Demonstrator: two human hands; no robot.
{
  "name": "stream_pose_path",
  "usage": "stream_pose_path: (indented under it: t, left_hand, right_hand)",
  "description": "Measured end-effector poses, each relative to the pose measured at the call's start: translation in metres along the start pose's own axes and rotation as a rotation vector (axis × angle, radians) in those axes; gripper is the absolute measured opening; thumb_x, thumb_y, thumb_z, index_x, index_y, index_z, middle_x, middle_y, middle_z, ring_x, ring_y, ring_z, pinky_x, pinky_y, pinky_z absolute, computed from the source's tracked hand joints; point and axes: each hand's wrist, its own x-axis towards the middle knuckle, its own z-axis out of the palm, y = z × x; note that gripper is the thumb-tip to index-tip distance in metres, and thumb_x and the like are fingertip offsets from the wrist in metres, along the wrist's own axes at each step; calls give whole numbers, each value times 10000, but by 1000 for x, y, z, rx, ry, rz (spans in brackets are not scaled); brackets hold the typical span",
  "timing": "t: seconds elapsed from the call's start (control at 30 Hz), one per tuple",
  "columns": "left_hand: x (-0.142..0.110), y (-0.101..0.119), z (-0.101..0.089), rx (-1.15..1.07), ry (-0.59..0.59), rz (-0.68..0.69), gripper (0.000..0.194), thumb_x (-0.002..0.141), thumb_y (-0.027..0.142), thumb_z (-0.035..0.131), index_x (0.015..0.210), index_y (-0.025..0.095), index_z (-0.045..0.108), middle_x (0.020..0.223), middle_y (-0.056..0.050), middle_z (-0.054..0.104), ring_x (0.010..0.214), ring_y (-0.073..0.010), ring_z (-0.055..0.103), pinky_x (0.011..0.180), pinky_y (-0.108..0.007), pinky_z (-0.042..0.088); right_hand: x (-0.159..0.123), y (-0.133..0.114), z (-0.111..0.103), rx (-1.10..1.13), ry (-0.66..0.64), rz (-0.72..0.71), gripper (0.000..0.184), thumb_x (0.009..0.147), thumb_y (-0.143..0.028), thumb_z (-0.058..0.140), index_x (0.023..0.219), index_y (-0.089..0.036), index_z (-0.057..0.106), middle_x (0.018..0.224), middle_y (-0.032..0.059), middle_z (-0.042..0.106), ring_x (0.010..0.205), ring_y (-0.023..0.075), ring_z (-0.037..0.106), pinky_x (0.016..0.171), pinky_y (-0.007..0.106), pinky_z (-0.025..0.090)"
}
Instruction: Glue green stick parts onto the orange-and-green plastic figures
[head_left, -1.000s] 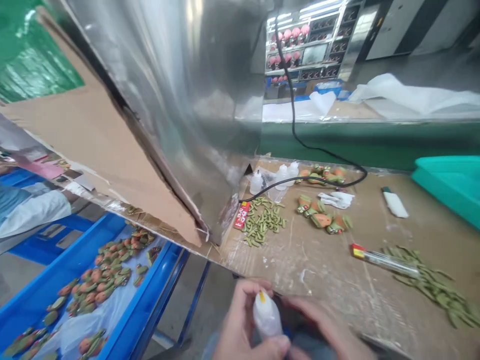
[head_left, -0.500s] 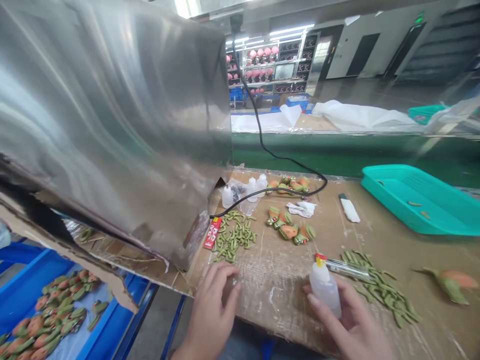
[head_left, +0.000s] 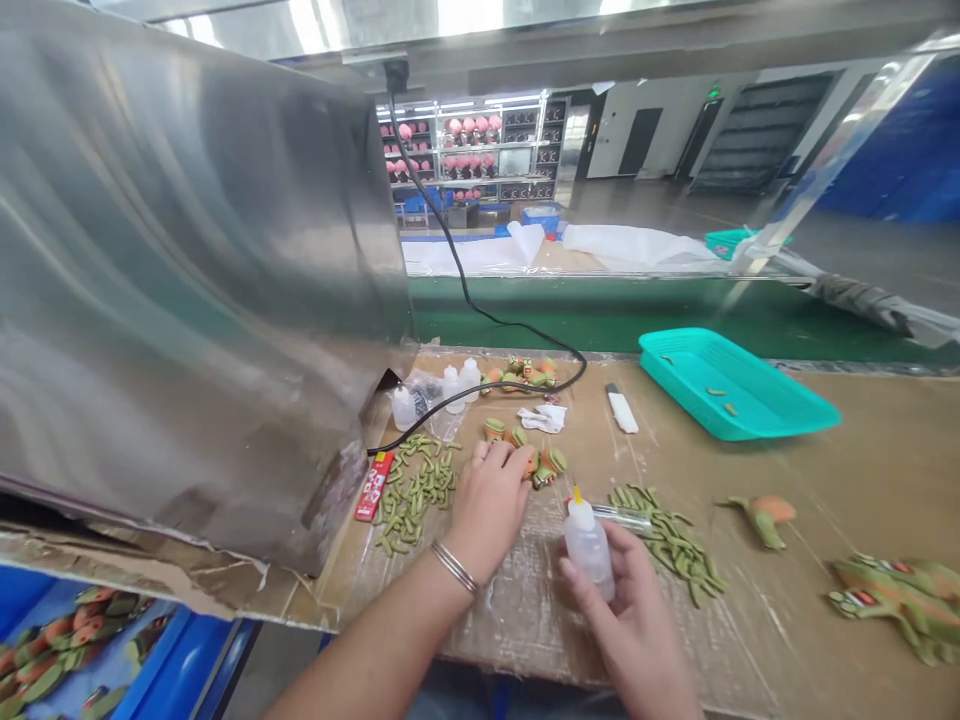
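Observation:
Held upright in my right hand (head_left: 630, 610) is a translucent white squeeze bottle (head_left: 589, 550) with a yellow needle tip. My left hand (head_left: 491, 500), a bracelet at its wrist, reaches out over a small group of green and orange figure pieces (head_left: 551, 462). Its fingers are bent a little and touch or nearly touch the pieces; the fingertips are partly hidden. Left of it lies a heap of small green curved pieces (head_left: 416, 495) beside a red packet (head_left: 373, 487). A second heap of green pieces (head_left: 682, 545) and a clear tube (head_left: 624, 517) lie right of the bottle.
A metal box (head_left: 187, 300) stands at the left, with a black cable (head_left: 517, 322) trailing across the cardboard. Several white bottles (head_left: 450, 388) and more figures stand behind. A teal tray (head_left: 739, 415), a knife (head_left: 621, 410) and larger figures (head_left: 900, 600) lie rightward. A blue bin (head_left: 161, 665) is lower left.
My left hand has moved forward from the near edge to the figure pieces. The view has turned right, bringing larger figures into sight. The bottle stays in my right hand.

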Motion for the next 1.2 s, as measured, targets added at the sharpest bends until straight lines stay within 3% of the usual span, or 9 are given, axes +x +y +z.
stream_pose_path:
  t: [0.23,0.37,0.57,0.7,0.87,1.07,1.2]
  left_hand:
    - [-6,-5,18,91,-7,-15,260,846,286,557,1081,179,578,1126,-76,620,956,-241,608,783,-463,513]
    - [-1,-2,22,107,-7,-12,254,850,284,550,1083,187,580,1138,-77,618,959,-239,607,794,-466,509]
    - [-4,6,18,46,-25,61,307,856,291,539,1155,222,544,1186,-83,590,993,-249,589,813,-478,498]
    - [-4,12,18,10,-47,68,300,856,299,538,1146,223,552,1205,-85,582,998,-248,587,820,-478,496]
    - [6,24,25,-47,-45,33,279,851,293,547,1115,206,569,1208,-86,584,1011,-253,584,834,-490,488]
    - [19,24,34,-305,-16,-88,269,852,281,548,1107,196,572,1180,-83,600,981,-244,599,809,-476,503]
    - [7,11,23,-633,11,-246,271,853,288,546,1107,194,567,1149,-80,609,924,-227,617,759,-444,526]
  right_hand:
    - [3,-8,1,72,80,-23,399,698,-398,725,949,-233,462,767,24,620,661,204,601,584,291,499]
    - [2,-17,2,103,119,-21,398,656,-397,752,924,-227,511,791,29,623,684,213,592,595,301,494]
    - [1,-27,0,160,199,-15,384,738,-427,698,997,-226,498,881,34,641,752,198,600,645,281,484]
    - [14,-25,-9,184,280,-12,402,781,-455,662,1052,-242,456,997,41,620,793,195,597,641,292,516]
    - [35,-19,-18,142,244,27,410,750,-458,696,1018,-229,487,1003,45,628,850,228,603,625,323,549]
    - [40,-22,-9,156,138,54,402,721,-452,712,986,-212,527,978,46,658,842,240,624,640,339,560]
    - [39,-30,-8,204,173,43,415,737,-468,691,999,-212,497,986,55,652,858,237,621,683,350,550]
